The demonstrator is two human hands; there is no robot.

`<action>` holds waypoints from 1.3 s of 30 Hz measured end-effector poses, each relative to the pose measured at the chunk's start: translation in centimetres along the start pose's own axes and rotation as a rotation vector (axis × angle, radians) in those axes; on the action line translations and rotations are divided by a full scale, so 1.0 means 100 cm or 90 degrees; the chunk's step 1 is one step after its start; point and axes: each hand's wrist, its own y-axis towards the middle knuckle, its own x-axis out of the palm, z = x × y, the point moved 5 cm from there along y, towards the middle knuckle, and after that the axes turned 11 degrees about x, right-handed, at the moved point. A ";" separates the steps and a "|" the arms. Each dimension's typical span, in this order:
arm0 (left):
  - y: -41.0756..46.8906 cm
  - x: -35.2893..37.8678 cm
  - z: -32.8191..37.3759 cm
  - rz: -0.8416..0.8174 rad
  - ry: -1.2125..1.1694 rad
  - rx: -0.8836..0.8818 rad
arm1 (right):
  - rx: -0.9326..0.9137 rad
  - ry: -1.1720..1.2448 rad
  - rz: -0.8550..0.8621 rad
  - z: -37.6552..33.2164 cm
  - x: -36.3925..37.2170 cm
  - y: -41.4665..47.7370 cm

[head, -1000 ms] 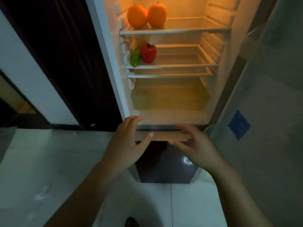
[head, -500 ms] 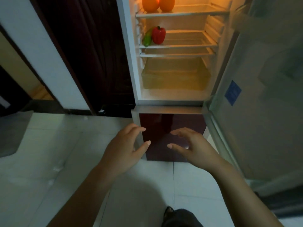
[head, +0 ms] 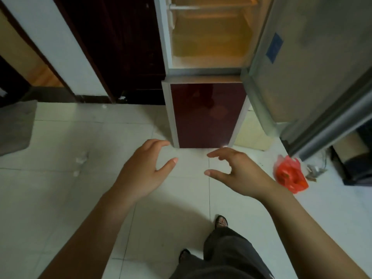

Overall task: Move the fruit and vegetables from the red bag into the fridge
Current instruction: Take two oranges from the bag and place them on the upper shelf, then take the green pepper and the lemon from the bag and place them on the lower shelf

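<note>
Red crinkled plastic bag [head: 289,176] is my next reach, I judge: left hand [head: 141,174] and right hand [head: 241,174] hover half-open, empty.

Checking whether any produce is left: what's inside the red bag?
The red bag lies crumpled on the floor. Only a blurred orange-red mass shows through its plastic; separate items cannot be told.

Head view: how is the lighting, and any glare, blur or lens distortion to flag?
Head view: dim room, with warm yellow light only inside the open fridge; a small glare spot near the bottom edge of the dark red lower door; the person's soft shadow on the floor tiles; the red bag is smeared by blur; the wide lens slants the fridge door.
</note>
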 end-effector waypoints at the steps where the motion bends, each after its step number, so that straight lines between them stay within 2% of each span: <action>1: 0.000 0.005 0.012 -0.006 -0.003 0.012 | 0.018 0.006 0.014 0.009 -0.006 -0.011; 11: 0.023 0.096 0.169 -0.097 -0.006 0.155 | 0.163 0.082 0.121 0.133 -0.068 -0.134; 20: 0.044 0.266 0.393 -0.231 -0.034 0.286 | 0.302 0.114 0.182 0.329 -0.151 -0.288; 24: 0.060 0.316 0.470 -0.253 -0.041 0.308 | 0.355 0.136 0.193 0.398 -0.184 -0.342; 31: 0.109 0.362 0.528 -0.271 -0.044 0.283 | 0.414 0.168 0.219 0.486 -0.232 -0.375; 39: 0.194 0.420 0.535 -0.303 -0.047 0.252 | 0.430 0.219 0.188 0.560 -0.273 -0.320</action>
